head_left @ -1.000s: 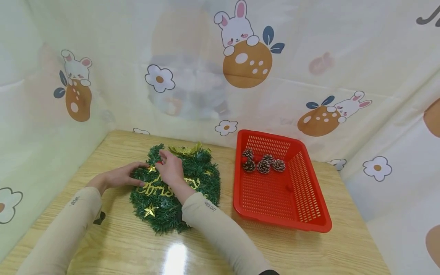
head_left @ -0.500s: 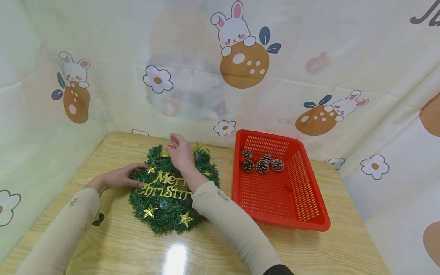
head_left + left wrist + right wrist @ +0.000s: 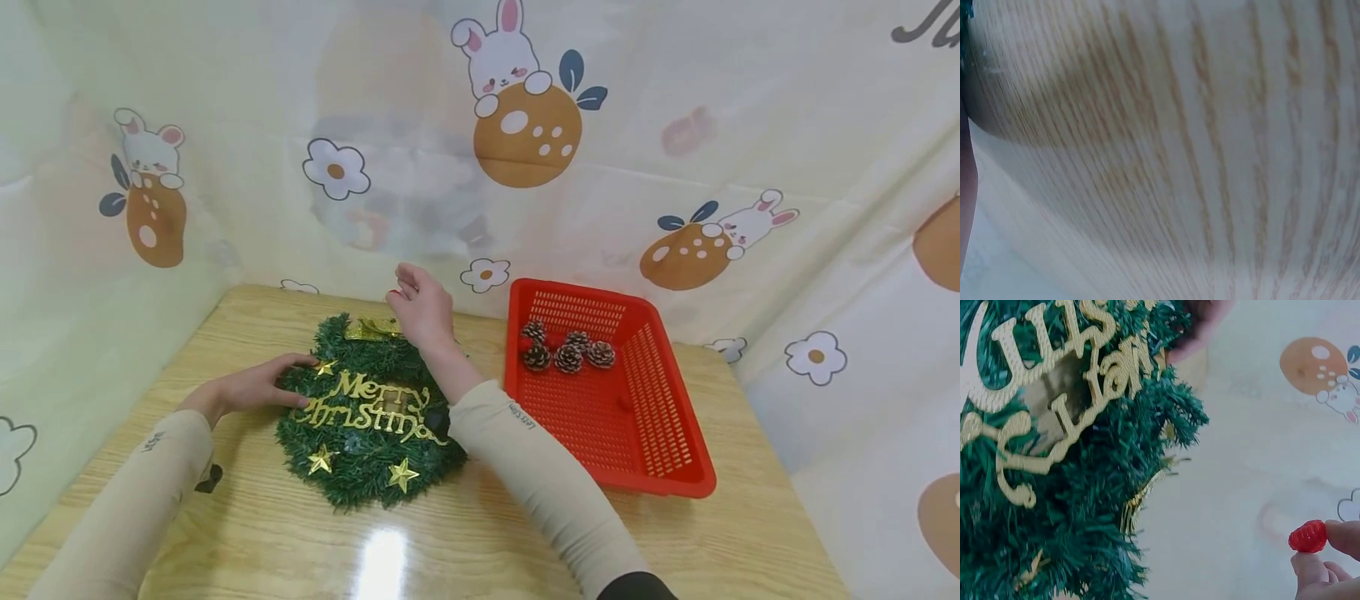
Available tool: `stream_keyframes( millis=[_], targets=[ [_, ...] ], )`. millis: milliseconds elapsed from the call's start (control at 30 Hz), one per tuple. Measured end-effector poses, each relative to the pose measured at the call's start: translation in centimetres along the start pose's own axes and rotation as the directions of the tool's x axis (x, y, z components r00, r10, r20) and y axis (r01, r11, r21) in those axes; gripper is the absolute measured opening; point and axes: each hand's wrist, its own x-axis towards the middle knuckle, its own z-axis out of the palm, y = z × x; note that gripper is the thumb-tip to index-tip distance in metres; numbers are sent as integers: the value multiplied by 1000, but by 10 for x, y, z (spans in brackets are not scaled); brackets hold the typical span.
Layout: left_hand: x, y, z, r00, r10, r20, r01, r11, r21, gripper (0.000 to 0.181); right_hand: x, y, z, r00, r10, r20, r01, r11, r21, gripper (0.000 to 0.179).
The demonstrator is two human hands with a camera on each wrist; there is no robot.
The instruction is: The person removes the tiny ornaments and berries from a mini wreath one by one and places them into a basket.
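A green tinsel wreath (image 3: 363, 460) lies on the table, with gold "Merry Christmas" lettering (image 3: 348, 415), gold stars and a gold ribbon bow (image 3: 367, 329) at its far edge. My left hand (image 3: 251, 387) rests at the wreath's left edge, thumb and fingers spread against the greenery. Between thumb and fingertip, my right hand (image 3: 426, 312) pinches a small red raspberry-like ball (image 3: 1308, 537), raised above the far right part of the wreath. The right forearm covers the wreath's right side in the head view. Only a sliver of the left hand shows in its own wrist view.
To the right of the wreath stands a red plastic basket (image 3: 678, 392) with slotted walls. Several pine cones (image 3: 568, 358) sit in its far left corner, with bits of red among them. A patterned curtain (image 3: 405, 167) hangs along the table's back edge.
My right hand has moved up and to the right, away from the wreath's upper left, with the red ball in its pinch; more lettering now shows. The left hand has stayed at the wreath's edge.
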Motion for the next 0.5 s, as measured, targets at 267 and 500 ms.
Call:
stream_keyframes(
  millis=[267,500],
  targets=[
    [0,-5,0,1000,-8,-11,8,1000,7,77,2,-3,-23,1000,-1,-31,1,1000,1,48],
    [2,-4,1,1000,-14,-5,14,1000,-7,78,4,-6,-47,999,-17,-46,14,999,-51,47]
  ],
)
